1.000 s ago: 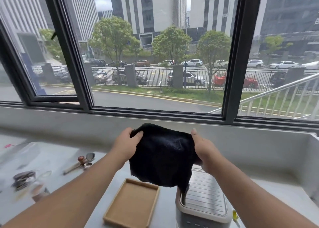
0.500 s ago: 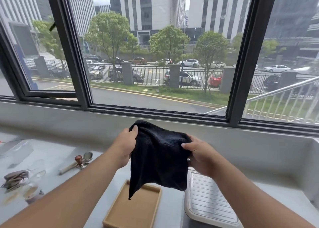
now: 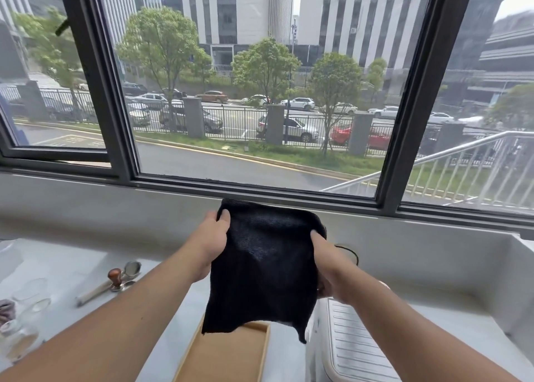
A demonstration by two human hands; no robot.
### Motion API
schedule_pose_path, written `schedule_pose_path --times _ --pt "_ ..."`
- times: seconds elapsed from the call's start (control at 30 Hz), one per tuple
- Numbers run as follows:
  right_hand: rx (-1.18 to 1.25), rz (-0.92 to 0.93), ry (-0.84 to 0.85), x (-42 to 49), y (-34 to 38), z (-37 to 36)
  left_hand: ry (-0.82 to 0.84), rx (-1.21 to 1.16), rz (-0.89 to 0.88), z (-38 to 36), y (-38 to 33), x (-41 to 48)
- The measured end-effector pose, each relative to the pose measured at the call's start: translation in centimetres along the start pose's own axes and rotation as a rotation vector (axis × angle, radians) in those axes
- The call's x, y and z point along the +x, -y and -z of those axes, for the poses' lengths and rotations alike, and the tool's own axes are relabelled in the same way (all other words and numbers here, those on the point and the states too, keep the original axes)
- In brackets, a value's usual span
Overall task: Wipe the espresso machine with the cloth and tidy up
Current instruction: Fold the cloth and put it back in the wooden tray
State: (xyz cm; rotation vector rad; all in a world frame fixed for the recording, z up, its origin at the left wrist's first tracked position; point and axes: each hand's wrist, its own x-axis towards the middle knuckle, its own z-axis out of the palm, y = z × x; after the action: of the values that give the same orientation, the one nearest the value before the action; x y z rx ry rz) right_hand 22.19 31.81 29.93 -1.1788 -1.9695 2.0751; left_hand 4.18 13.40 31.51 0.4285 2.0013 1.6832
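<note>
At the far left of the counter (image 3: pixel 72 263), some glasses (image 3: pixel 30 295) are standing beside a crumpled grey rag (image 3: pixel 5 312), and a little further in a wooden-handled tamper (image 3: pixel 115 277) is lying next to a small strainer (image 3: pixel 132 267), probably set aside to keep the working area free. The person's left hand (image 3: pixel 212 241) is pinching the upper left corner of the black cloth (image 3: pixel 260 266), thumb curled over the front edge. The cloth is hanging in the air between both hands, its lower edge dangling just above a shallow wooden tray (image 3: pixel 228 355) and not resting on anything. The right hand (image 3: pixel 332 269) is gripping the cloth's right edge, fingers tucked behind the fabric. Holding it stretched by two sides like this looks like a way to spread or refold it before wiping. To the right, below that hand, the white espresso machine (image 3: pixel 355 347) is sitting with its ribbed top facing up, close enough for the cloth to be brought down on it.
</note>
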Motion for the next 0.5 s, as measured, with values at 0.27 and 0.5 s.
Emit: schedule_pose_path --times 0.27,0.5 --pt "0.077 0.049 0.219 0.5 1.3 -2.2 -0.065 -0.062 0.09 3.3 0.7 2.7" --pt "0.217 0.244 0.445 1.2 2.5 -4.3 -0.014 -0.183 0.197 5.9 1.9 4.2"
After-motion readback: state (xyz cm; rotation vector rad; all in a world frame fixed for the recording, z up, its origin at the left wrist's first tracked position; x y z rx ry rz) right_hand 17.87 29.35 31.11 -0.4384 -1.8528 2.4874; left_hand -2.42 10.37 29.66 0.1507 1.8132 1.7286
